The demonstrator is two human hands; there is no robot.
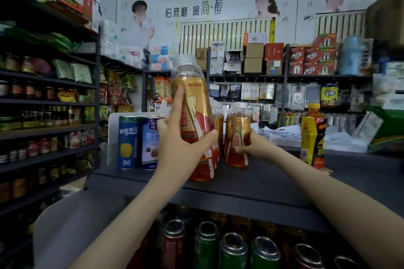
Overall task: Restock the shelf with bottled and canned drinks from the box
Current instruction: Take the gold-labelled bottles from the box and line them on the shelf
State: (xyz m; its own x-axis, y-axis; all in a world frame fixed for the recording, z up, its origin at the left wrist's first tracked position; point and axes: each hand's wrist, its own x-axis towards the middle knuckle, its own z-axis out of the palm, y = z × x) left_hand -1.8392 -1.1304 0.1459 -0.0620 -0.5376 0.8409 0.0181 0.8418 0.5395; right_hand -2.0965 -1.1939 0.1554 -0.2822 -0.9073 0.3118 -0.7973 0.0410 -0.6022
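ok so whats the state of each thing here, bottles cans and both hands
large tea bottle: capped, tilted, held
left hand: grips the large tea bottle
small tea bottle: capped, upright on top shelf
right hand: grips the small tea bottle
blue can: upright
almond drink can: upright
yellow-capped bottle: upright, capped
lower-shelf cans: upright

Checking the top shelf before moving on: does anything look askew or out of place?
Only the tea bottle in the left hand is tilted, not yet standing upright. The second bottle, in the right hand, stands upright, like the cans.
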